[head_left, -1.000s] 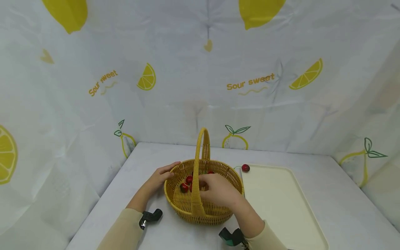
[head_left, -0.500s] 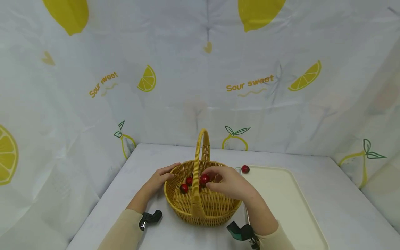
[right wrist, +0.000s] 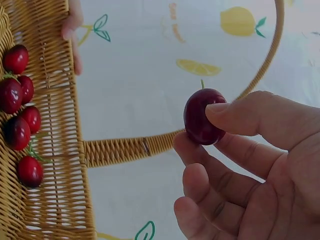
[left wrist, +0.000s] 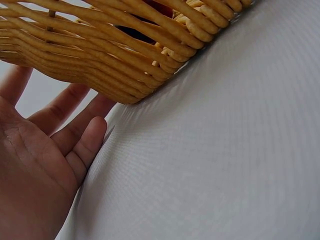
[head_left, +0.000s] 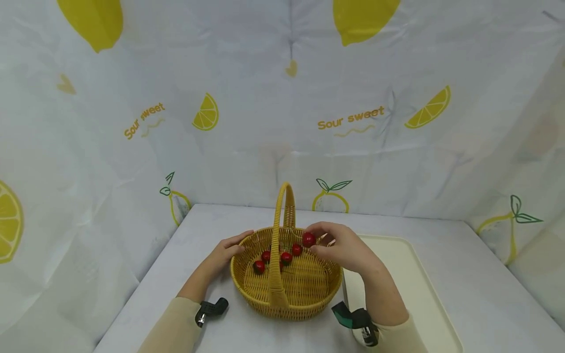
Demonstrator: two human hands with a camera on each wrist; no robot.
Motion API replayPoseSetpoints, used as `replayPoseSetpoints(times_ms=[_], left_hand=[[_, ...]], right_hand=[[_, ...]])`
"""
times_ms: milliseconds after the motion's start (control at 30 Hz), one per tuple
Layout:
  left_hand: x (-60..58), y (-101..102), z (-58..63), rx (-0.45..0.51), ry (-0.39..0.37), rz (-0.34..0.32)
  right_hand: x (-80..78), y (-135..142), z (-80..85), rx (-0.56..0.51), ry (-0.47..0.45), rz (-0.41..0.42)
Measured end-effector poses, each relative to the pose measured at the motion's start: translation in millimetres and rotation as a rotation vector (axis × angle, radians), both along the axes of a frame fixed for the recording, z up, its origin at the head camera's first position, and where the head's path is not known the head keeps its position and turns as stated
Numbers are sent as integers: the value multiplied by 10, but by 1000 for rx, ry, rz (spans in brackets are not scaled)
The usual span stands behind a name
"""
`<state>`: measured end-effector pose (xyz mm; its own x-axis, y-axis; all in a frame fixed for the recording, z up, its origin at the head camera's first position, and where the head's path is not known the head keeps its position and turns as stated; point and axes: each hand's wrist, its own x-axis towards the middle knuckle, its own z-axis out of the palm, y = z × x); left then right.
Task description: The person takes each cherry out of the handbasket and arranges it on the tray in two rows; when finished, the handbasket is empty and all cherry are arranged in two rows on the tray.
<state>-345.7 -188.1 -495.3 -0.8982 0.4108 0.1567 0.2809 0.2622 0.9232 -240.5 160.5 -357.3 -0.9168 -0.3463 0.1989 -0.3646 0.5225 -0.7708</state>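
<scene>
In the head view a wicker basket [head_left: 304, 294] with a tall arched handle stands on the table. My left hand [head_left: 222, 257] holds its left rim, thumb over the edge and fingers along the outside. The left wrist view shows those fingers [left wrist: 60, 107] extended against the woven wall. My right hand [head_left: 346, 247] pinches a dark red cherry [right wrist: 204, 117] between thumb and fingers, above the basket's right side. Its short green stem points up in the right wrist view. Several other red cherries [head_left: 286, 258] lie on the basket floor, partly behind the handle.
A flat cream tray [head_left: 410, 279] lies to the right of the basket, partly covered by my right forearm. White cloth printed with lemons [head_left: 366, 19] hangs behind and beside the white table [head_left: 490, 274].
My right hand has risen from the basket's middle toward its right rim, bringing a cherry up with it. The cherry at the tray's corner is now out of sight. My left hand stays put.
</scene>
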Motion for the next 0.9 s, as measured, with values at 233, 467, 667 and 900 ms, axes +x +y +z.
replayPoseSetpoints(times_ms=[233, 467, 667, 900], left_hand=[[19, 6, 15, -9, 3, 1], [16, 8, 8, 3, 3, -5], [8, 6, -7, 14, -4, -2], [-4, -1, -22, 17, -7, -6]], right_hand=[[-77, 160, -28, -13, 22, -29], [-168, 309, -83, -68, 27, -55], [-254, 445, -153, -69, 10, -111], [-328, 602, -241, -139, -54, -154]])
